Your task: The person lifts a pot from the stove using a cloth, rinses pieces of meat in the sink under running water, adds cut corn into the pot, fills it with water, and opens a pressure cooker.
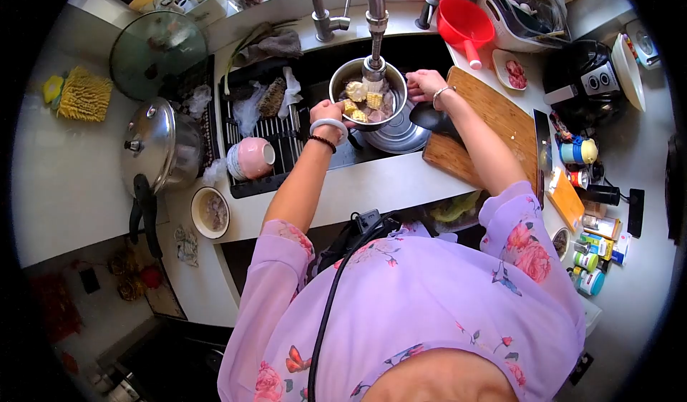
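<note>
A round metal pot [339, 77] is over the sink, under the tap's spout [375, 64]. Yellow corn pieces [373, 100] and pale chunks that look like meat [384, 111] lie in it. My left hand [330, 113] grips the pot's lower left rim, fingers closed. At the right rim, my right hand [425, 85] has its fingers bent against the edge; part of that grip is hidden. Below the right wrist is a black rounded object [434, 121] at the cutting board's [486, 126] edge. Beneath the pot, a round metal lid or basin [395, 136] sits in the sink.
A drying rack [290, 155] with a pink bowl [255, 157] fills the sink's left side. Further left stands a pressure cooker [161, 141]. A white bowl [210, 213] is near the front edge. A red dipper [465, 21] and a meat plate [509, 70] stand right.
</note>
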The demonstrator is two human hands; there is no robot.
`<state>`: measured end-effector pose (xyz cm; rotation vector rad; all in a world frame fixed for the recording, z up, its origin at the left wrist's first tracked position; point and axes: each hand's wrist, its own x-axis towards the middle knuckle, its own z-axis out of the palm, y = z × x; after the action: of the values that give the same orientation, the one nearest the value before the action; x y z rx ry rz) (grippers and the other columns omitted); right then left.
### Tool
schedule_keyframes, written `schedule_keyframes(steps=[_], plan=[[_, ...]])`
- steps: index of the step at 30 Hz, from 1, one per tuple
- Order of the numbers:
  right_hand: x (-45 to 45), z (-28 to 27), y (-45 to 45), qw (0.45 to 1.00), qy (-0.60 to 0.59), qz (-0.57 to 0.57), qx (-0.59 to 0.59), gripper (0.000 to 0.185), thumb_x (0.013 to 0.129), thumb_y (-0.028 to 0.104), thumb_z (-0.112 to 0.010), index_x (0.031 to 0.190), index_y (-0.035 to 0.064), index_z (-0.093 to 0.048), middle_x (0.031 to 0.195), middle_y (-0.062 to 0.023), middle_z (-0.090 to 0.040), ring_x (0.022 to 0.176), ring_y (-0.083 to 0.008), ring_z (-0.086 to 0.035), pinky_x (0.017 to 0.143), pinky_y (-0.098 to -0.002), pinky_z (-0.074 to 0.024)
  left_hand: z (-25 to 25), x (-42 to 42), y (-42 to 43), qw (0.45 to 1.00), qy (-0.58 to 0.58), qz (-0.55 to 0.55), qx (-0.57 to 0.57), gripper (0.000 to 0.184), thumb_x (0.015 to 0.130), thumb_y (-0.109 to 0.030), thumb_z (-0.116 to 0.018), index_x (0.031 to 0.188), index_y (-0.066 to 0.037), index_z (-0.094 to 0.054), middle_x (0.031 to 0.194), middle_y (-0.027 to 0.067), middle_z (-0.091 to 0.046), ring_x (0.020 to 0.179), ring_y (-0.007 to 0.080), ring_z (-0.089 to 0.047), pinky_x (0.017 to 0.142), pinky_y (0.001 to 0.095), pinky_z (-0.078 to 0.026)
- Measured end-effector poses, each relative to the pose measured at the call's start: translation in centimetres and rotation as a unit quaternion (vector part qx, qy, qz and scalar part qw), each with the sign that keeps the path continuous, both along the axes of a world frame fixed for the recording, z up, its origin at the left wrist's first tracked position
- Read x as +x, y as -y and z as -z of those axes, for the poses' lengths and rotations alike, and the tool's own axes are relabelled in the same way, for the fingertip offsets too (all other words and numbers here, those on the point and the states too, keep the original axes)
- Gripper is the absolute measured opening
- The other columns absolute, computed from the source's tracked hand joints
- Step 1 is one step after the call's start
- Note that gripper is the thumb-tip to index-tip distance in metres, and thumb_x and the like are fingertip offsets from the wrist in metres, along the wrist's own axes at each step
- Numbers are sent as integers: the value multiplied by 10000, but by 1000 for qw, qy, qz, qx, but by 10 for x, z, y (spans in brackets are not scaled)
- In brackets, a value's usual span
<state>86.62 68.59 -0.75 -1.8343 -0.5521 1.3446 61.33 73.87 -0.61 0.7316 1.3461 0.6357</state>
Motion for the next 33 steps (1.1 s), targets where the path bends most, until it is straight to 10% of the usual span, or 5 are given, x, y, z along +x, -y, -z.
schedule_keyframes(steps=[17, 23, 27, 30, 33], plan=[[-4, -11, -152, 952, 211, -115, 188, 246, 851, 216, -593, 1064, 108, -650, 853, -10, -655, 727, -94, -566, 619, -276, -455, 6, -1, -5, 999, -38, -10, 18, 84, 805, 3, -587, 724, 19, -572, 773, 114, -633, 606, 195, -642, 436, 320, -585], [-7, 12, -222, 984, -8, -85, 158, 558, 831, 56, -517, 1341, -71, -330, 1399, -224, -386, 1315, -274, -365, 1091, -321, -264, 13, -4, -6, 999, -18, -21, 17, 142, 786, 5, -585, 652, 12, -537, 704, 95, -612, 560, 171, -619, 421, 317, -575], [2, 33, -265, 878, 294, -299, 230, 348, 815, 64, -524, 1141, -46, -473, 1074, -188, -550, 1036, -261, -526, 915, -346, -410, 16, -3, -6, 998, -43, -21, 37, 210, 761, -1, -600, 590, -6, -479, 686, 74, -592, 550, 156, -601, 416, 320, -572], [-12, 1, -257, 926, 258, -244, 126, 237, 792, 69, -548, 1016, -1, -518, 742, -54, -513, 699, -180, -496, 643, -336, -437, 19, -4, -5, 998, -51, -15, 41, 213, 757, -11, -606, 591, -6, -472, 685, 74, -588, 550, 153, -596, 412, 316, -567], [-12, 11, -269, 898, 303, -256, 192, 253, 806, 63, -536, 1046, -15, -510, 827, -75, -538, 765, -186, -510, 710, -310, -440, 19, -2, -3, 998, -58, -13, 34, 203, 765, -21, -605, 604, -4, -483, 681, 68, -583, 542, 150, -587, 409, 311, -559]])
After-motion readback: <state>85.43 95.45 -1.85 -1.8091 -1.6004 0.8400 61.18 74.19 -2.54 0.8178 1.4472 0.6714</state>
